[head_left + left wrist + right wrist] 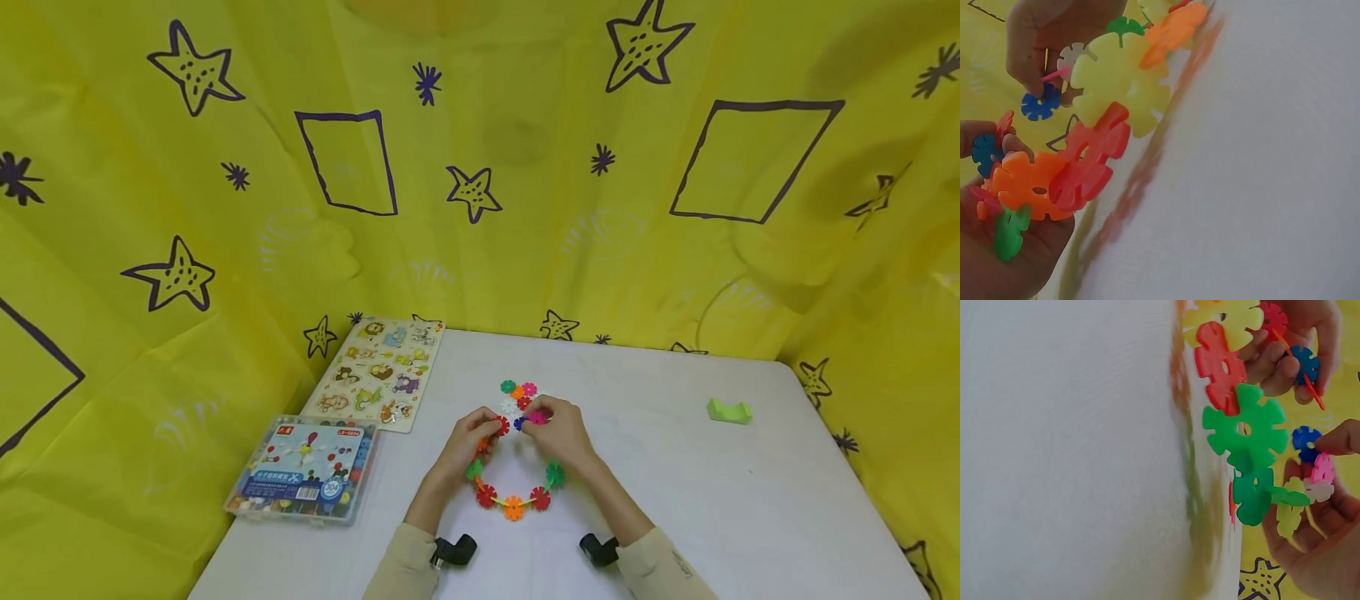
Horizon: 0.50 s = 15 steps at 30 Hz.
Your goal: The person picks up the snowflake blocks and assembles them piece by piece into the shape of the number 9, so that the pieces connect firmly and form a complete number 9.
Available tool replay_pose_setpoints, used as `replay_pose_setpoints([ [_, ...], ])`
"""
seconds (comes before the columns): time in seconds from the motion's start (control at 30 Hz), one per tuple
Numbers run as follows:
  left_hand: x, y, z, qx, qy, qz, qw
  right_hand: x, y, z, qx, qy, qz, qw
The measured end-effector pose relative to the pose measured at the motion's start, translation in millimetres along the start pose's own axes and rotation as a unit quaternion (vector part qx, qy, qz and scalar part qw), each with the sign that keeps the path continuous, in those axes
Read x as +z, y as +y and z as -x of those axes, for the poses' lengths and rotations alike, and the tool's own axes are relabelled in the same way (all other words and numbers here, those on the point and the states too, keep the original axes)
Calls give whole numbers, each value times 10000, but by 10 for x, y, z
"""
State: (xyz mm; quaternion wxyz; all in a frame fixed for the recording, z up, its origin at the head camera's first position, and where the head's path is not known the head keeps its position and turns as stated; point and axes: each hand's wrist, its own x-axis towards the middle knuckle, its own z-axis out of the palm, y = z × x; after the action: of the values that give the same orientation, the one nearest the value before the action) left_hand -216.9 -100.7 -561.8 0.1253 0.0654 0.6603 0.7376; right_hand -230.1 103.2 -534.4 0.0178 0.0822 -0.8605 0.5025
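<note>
A curved chain of coloured snowflake discs [513, 507] lies on the white table [712, 500], and both ends are lifted. My left hand [487, 429] pinches the chain's left end at a red disc [501, 427]. In the left wrist view, orange [1022, 184] and blue [985, 153] discs sit between that hand's fingers. My right hand [534, 417] pinches the right end at a pink disc [537, 417], close to a blue disc [1305, 439]. The two ends are almost touching. A big green disc [1244, 428] hangs in the chain just below the right hand.
A few loose discs [517, 390] lie just beyond my hands. An animal puzzle board [378, 372] and a clear box of small pieces [303, 471] are at the left. A green block [729, 410] sits far right. Yellow patterned cloth [480, 167] walls the table.
</note>
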Motion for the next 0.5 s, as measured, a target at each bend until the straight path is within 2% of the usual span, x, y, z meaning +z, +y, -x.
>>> replay_pose_setpoints([
  [0.2,11,16,14,-142,73,164,9997,-47,5,20,-626,43,-699,9956],
  [0.4,2,28,26,-273,-30,307,9992,-40,53,50,-1354,-208,-940,9861],
  [0.5,-5,28,28,-302,-115,287,9991,-28,64,60,-1578,-212,-970,9825],
])
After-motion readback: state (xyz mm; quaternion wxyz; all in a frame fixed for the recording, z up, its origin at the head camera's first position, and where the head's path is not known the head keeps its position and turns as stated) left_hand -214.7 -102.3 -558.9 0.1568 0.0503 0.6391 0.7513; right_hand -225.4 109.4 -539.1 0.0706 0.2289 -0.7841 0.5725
